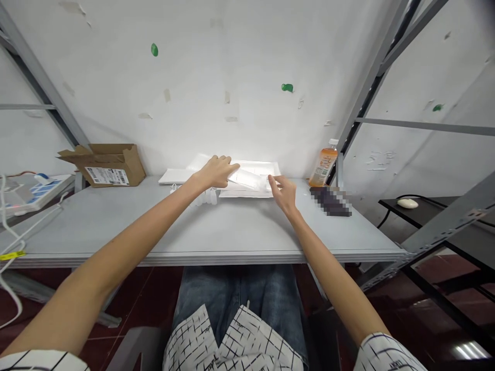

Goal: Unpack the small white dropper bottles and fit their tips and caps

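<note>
The left hand [215, 172] lies open on a thin white plastic packet [244, 179] at frame centre, the right hand [283, 193] in a narrow grip at its end, hold unclear; it looks light and slippery, best taken by the edges.

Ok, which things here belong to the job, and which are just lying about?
Job: left hand, right hand, glossy white packet, white flat boards, small white pieces.
Lying about: cardboard box, orange drink bottle, computer mouse.
</note>
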`<state>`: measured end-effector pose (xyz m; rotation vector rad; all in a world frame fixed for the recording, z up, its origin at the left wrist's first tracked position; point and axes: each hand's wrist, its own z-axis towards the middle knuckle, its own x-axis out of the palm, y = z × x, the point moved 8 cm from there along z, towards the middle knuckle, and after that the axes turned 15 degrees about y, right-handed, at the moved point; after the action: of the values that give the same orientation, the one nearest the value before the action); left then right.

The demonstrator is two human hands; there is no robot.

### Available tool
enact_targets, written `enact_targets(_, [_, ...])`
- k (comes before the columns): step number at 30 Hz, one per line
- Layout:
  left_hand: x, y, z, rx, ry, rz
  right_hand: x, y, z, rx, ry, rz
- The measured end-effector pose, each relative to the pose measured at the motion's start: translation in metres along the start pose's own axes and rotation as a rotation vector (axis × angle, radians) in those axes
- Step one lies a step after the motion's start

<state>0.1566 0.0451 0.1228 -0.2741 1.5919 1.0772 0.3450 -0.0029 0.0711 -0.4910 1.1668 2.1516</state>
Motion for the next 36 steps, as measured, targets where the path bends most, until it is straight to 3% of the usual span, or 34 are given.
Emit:
enact_targets(4, [-0.012, -0.019, -0.005, 0.063, -0.031, 0.078, 0.023, -0.03, 0.0, 0.248, 0.271, 0.273])
enact_targets(8, [-0.02, -0.03, -0.002, 0.072, -0.046, 0.051, 0.04, -0.033, -0.004, 0.322, 0.414, 0.371])
enact_targets(15, [-0.028, -0.037, 0.006, 0.075, -0.057, 0.106, 0.043, -0.04, -0.004, 0.362, 0.434, 0.218])
enact_targets(22, [-0.028, -0.032, 0.008, 0.063, -0.056, 0.08, 0.042, -0.04, -0.008, 0.466, 0.444, 0.392])
enact_targets(30, [-0.035, -0.026, 0.002, 0.038, -0.035, 0.118, 0.05, -0.038, -0.01, 0.428, 0.56, 0.511])
enact_targets(36, [-0.036, -0.035, 0.001, 0.039, -0.001, 0.176, 0.046, -0.033, -0.008, 0.354, 0.579, 0.359])
